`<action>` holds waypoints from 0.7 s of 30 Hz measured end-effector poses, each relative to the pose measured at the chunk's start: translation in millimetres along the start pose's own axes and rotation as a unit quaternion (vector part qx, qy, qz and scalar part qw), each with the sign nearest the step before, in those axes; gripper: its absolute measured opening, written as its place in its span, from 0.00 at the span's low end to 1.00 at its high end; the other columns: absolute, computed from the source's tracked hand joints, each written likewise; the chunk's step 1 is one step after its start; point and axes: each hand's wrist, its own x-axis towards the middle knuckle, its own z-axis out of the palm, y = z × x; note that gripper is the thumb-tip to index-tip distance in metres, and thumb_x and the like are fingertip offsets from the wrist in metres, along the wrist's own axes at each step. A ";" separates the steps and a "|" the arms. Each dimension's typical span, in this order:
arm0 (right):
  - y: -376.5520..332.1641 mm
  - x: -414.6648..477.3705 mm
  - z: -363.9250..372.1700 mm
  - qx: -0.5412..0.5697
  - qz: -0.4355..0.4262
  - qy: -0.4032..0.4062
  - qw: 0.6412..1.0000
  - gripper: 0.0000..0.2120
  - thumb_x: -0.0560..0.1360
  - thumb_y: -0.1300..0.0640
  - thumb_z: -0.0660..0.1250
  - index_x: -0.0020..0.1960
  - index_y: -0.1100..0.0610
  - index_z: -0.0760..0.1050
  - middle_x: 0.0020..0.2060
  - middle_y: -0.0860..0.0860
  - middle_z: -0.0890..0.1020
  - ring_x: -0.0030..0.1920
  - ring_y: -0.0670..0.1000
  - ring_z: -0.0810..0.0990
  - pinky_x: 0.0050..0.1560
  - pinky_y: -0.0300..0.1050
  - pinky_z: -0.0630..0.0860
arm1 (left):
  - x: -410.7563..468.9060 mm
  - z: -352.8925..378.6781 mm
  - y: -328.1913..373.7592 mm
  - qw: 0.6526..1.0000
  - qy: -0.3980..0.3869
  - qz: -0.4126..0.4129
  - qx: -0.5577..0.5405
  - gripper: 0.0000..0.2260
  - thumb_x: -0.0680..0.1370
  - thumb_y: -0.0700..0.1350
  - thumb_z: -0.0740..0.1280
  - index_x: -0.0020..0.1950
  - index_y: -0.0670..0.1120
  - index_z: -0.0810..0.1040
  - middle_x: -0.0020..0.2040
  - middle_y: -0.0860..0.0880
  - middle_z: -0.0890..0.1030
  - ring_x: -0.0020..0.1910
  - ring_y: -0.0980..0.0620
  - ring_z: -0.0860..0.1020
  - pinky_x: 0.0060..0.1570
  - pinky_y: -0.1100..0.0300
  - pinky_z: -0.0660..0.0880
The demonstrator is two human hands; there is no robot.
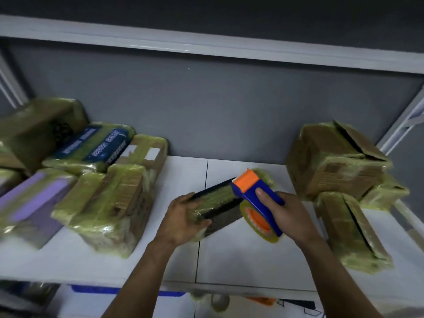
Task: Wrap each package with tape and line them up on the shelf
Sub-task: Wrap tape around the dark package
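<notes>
Left hand [183, 216] grips package [218, 199], right hand [289, 212] dispenser [259, 191], between taped stacks [110, 203].

Print on the blue package [96, 148] was too blurred for us to read. The purple package [34, 203] ran off the left edge and was smeared. We lost the near end of the dark package [218, 203] under the left hand [183, 216]. The tape dispenser [257, 191] and right hand [289, 212] hid its far end and part of the tape roll [259, 226]. We couldn't identify the blurred items [220, 299] below the shelf [229, 260].

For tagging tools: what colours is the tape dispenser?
The tape dispenser is blue with an orange tip; head view.
</notes>
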 end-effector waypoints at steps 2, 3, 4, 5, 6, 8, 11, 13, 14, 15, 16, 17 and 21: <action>-11.0 4.6 1.1 -0.001 -0.026 0.002 1.000 0.30 0.72 0.28 0.67 0.38 0.57 0.81 0.32 0.53 0.84 0.33 0.53 0.85 0.36 0.44 0.77 | -3.8 -7.7 -6.6 0.998 -0.057 0.026 0.005 0.30 0.68 0.57 0.81 0.68 0.57 0.78 0.75 0.57 0.68 0.77 0.55 0.62 0.76 0.63 0.57; -16.9 6.7 2.8 0.000 -0.034 -0.002 0.999 0.29 0.72 0.28 0.66 0.38 0.55 0.81 0.32 0.52 0.85 0.32 0.50 0.84 0.34 0.42 0.76 | -6.5 -11.9 -9.5 0.996 -0.086 0.037 0.000 0.30 0.69 0.56 0.81 0.69 0.58 0.78 0.76 0.59 0.67 0.78 0.57 0.59 0.76 0.66 0.54; -23.3 8.1 5.7 0.000 -0.040 -0.011 0.999 0.28 0.71 0.28 0.66 0.37 0.54 0.80 0.31 0.51 0.84 0.31 0.48 0.84 0.32 0.38 0.75 | -9.5 -16.4 -12.6 0.993 -0.113 0.044 -0.011 0.30 0.69 0.56 0.81 0.69 0.59 0.77 0.77 0.60 0.65 0.79 0.59 0.55 0.76 0.66 0.52; -29.0 10.1 9.1 -0.002 -0.045 -0.023 0.999 0.28 0.71 0.28 0.66 0.36 0.53 0.80 0.30 0.50 0.84 0.30 0.47 0.83 0.31 0.35 0.74 | -12.1 -20.0 -14.6 0.989 -0.137 0.052 -0.022 0.30 0.69 0.55 0.81 0.70 0.60 0.77 0.78 0.61 0.64 0.80 0.61 0.53 0.76 0.65 0.52; -33.1 12.1 13.3 -0.010 -0.051 -0.038 0.998 0.28 0.72 0.28 0.67 0.36 0.54 0.80 0.30 0.51 0.84 0.30 0.47 0.83 0.30 0.34 0.73 | -14.8 -21.9 -15.8 0.985 -0.156 0.061 -0.038 0.30 0.69 0.54 0.81 0.70 0.60 0.77 0.78 0.62 0.63 0.80 0.63 0.51 0.77 0.63 0.53; -38.0 17.5 22.0 -0.028 -0.063 -0.071 0.995 0.30 0.73 0.28 0.67 0.37 0.57 0.80 0.31 0.52 0.84 0.31 0.49 0.83 0.31 0.35 0.73 | -18.9 -21.2 -14.8 0.978 -0.169 0.067 -0.100 0.33 0.68 0.50 0.83 0.71 0.58 0.77 0.78 0.64 0.63 0.79 0.65 0.51 0.79 0.59 0.56; -44.8 24.9 33.9 -0.049 -0.060 -0.119 0.990 0.31 0.74 0.28 0.67 0.37 0.58 0.79 0.31 0.53 0.84 0.30 0.50 0.83 0.35 0.41 0.73 | -24.7 -15.5 -12.9 0.977 -0.147 0.046 -0.151 0.39 0.65 0.54 0.83 0.73 0.64 0.72 0.77 0.67 0.60 0.79 0.65 0.50 0.79 0.55 0.57; -46.2 30.8 38.0 -0.071 -0.047 -0.146 0.986 0.29 0.75 0.29 0.66 0.37 0.56 0.80 0.31 0.51 0.84 0.30 0.48 0.83 0.38 0.44 0.74 | -30.4 -11.8 -16.2 0.982 -0.125 0.021 -0.137 0.40 0.62 0.63 0.82 0.69 0.76 0.66 0.73 0.74 0.59 0.78 0.65 0.54 0.77 0.58 0.59; -47.2 33.5 38.8 -0.082 -0.037 -0.156 0.984 0.30 0.75 0.29 0.66 0.38 0.57 0.80 0.31 0.51 0.84 0.31 0.49 0.83 0.39 0.46 0.74 | -34.4 -9.5 -18.4 0.980 -0.119 0.001 -0.157 0.41 0.62 0.64 0.82 0.69 0.75 0.66 0.72 0.74 0.63 0.77 0.65 0.60 0.76 0.58 0.63; -48.8 36.4 38.7 -0.094 -0.032 -0.164 0.981 0.31 0.75 0.29 0.65 0.39 0.58 0.81 0.31 0.52 0.85 0.32 0.50 0.84 0.40 0.47 0.75 | -37.8 -6.4 -20.6 0.975 -0.113 -0.015 -0.191 0.42 0.62 0.63 0.82 0.71 0.71 0.66 0.70 0.72 0.68 0.73 0.66 0.65 0.73 0.58 0.68; -50.9 38.8 38.6 -0.108 -0.033 -0.171 0.979 0.32 0.75 0.28 0.65 0.40 0.60 0.82 0.32 0.52 0.85 0.32 0.51 0.84 0.40 0.47 0.75 | -40.7 -2.6 -21.8 0.968 -0.104 -0.024 -0.225 0.43 0.62 0.62 0.83 0.73 0.68 0.67 0.69 0.69 0.72 0.70 0.66 0.70 0.70 0.59 0.72; -53.3 40.1 38.8 -0.122 -0.040 -0.176 0.976 0.34 0.74 0.28 0.65 0.41 0.61 0.82 0.32 0.53 0.85 0.33 0.52 0.85 0.40 0.47 0.75 | -42.8 0.7 -20.8 0.963 -0.095 -0.028 -0.249 0.43 0.63 0.60 0.84 0.74 0.65 0.67 0.68 0.67 0.75 0.68 0.65 0.72 0.68 0.58 0.74; -58.9 40.7 43.1 -0.155 -0.066 -0.178 0.970 0.36 0.71 0.24 0.65 0.38 0.60 0.81 0.30 0.52 0.84 0.30 0.50 0.83 0.37 0.44 0.73 | -46.9 10.5 -6.7 0.953 -0.069 -0.009 -0.294 0.39 0.66 0.53 0.84 0.74 0.61 0.69 0.67 0.61 0.78 0.67 0.60 0.75 0.63 0.63 0.76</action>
